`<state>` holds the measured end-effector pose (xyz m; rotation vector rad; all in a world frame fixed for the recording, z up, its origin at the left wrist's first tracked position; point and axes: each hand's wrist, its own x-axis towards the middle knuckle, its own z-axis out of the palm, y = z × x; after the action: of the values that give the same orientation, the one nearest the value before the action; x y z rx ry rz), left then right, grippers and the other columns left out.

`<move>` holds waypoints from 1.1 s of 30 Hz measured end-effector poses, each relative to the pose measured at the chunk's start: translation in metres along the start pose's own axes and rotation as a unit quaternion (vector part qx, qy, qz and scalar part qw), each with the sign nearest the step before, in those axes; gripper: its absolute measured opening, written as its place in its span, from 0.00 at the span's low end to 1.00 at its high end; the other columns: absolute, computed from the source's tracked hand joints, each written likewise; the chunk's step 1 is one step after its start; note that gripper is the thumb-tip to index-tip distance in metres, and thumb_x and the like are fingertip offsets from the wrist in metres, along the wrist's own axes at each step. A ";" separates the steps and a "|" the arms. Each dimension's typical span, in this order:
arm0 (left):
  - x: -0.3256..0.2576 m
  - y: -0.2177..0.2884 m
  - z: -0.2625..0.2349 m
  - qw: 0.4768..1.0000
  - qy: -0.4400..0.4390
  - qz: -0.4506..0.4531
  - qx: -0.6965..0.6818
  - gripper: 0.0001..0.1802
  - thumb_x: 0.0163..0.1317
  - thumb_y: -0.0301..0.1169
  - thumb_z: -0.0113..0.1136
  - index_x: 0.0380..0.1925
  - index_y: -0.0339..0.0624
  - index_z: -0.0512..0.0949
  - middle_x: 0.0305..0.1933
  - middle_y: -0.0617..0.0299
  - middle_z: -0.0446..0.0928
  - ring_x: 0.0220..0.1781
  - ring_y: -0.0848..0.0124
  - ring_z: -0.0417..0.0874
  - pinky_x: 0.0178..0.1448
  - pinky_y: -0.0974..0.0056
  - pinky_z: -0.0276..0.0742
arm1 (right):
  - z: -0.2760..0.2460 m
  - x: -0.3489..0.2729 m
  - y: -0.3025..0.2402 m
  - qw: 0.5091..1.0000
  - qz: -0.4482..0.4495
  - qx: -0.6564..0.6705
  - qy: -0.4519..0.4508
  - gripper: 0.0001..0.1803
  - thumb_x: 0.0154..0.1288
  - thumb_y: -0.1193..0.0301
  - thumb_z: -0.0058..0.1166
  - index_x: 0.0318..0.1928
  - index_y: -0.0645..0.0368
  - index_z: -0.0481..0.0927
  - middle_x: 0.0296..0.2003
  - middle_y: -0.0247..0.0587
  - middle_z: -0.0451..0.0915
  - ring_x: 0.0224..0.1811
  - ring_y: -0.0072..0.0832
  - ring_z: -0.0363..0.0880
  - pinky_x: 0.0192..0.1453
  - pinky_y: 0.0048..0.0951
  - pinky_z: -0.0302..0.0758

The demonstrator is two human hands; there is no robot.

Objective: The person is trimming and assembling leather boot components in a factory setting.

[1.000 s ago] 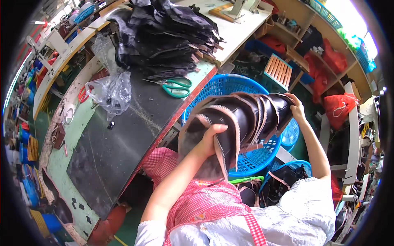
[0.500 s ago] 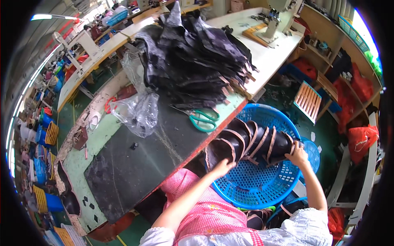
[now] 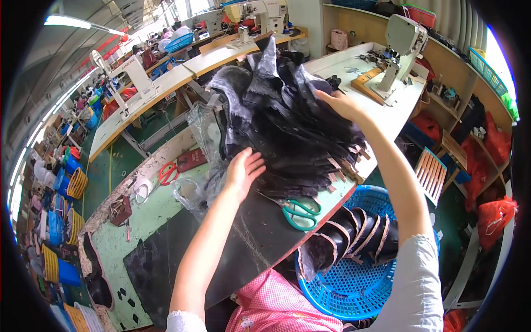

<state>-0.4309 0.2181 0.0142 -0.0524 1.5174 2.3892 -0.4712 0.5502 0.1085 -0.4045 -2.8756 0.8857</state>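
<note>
A tall heap of black leather pieces [image 3: 276, 119] with pale edges lies on the table. My left hand [image 3: 243, 172] is at the heap's near left side, fingers apart and holding nothing. At the heap's right side is my right hand [image 3: 344, 106], its visible fingers stretched toward the leather; the rest are hard to make out. Green-handled scissors [image 3: 301, 213] lie at the heap's near edge, their blades partly under it. Curved black leather parts [image 3: 357, 235] with pale toothed edges sit in a row in the blue basket [image 3: 312, 290], below my right forearm.
Crumpled clear plastic [image 3: 193, 193], red-handled scissors [image 3: 168, 174] and a roll of white tape [image 3: 143, 188] lie left of the heap. A sewing machine [image 3: 399, 55] stands at the far right. A slatted wooden seat [image 3: 430, 175] is beyond the basket.
Both hands have left the leather parts in the basket and moved up to the heap on the table. The view has shifted, so the table and basket appear lower and farther right.
</note>
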 end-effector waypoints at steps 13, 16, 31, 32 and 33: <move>0.085 0.003 0.001 0.992 -0.068 -0.104 0.014 0.52 0.54 0.67 0.63 0.69 0.42 0.64 0.67 0.55 0.71 0.67 0.57 0.71 0.70 0.51 0.64 | 0.050 0.008 0.020 0.982 0.030 0.148 -0.112 0.74 0.41 0.28 0.64 0.73 0.73 0.51 0.68 0.62 0.63 0.69 0.42 0.66 0.73 0.37 0.61; 0.081 0.013 0.006 0.968 -0.210 -0.119 -0.072 0.55 0.54 0.64 0.64 0.72 0.41 0.58 0.74 0.51 0.61 0.73 0.53 0.63 0.75 0.43 0.58 | 0.039 -0.009 -0.003 0.936 0.094 0.270 -0.203 0.75 0.41 0.30 0.65 0.77 0.61 0.41 0.70 0.59 0.60 0.70 0.42 0.65 0.72 0.40 0.61; 0.013 0.019 0.033 0.980 -0.184 -0.046 -0.063 0.17 0.54 0.26 0.67 0.45 0.37 0.79 0.41 0.57 0.83 0.43 0.64 0.85 0.51 0.59 0.83 | 0.035 -0.079 -0.022 0.953 -0.100 0.279 -0.058 0.68 0.41 0.54 0.80 0.72 0.73 0.47 0.65 0.57 0.66 0.67 0.37 0.66 0.71 0.29 0.62; -0.005 0.026 0.041 0.977 -0.194 -0.021 -0.086 0.17 0.52 0.24 0.68 0.44 0.38 0.79 0.39 0.59 0.82 0.41 0.65 0.84 0.49 0.59 0.83 | 0.020 -0.085 -0.027 0.941 -0.163 0.285 -0.077 0.65 0.43 0.56 0.80 0.72 0.71 0.49 0.63 0.54 0.68 0.65 0.35 0.68 0.71 0.29 0.63; -0.020 0.030 0.044 0.977 -0.196 -0.016 -0.079 0.18 0.52 0.24 0.68 0.44 0.39 0.78 0.39 0.61 0.80 0.41 0.66 0.84 0.49 0.59 0.83 | 0.009 -0.091 -0.032 0.927 -0.264 0.267 -0.024 0.64 0.43 0.58 0.80 0.72 0.69 0.50 0.62 0.52 0.71 0.64 0.34 0.69 0.71 0.29 0.63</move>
<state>-0.4140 0.2405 0.0641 0.3384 1.1359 2.3160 -0.3924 0.4942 0.1167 0.4255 -2.4147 1.4801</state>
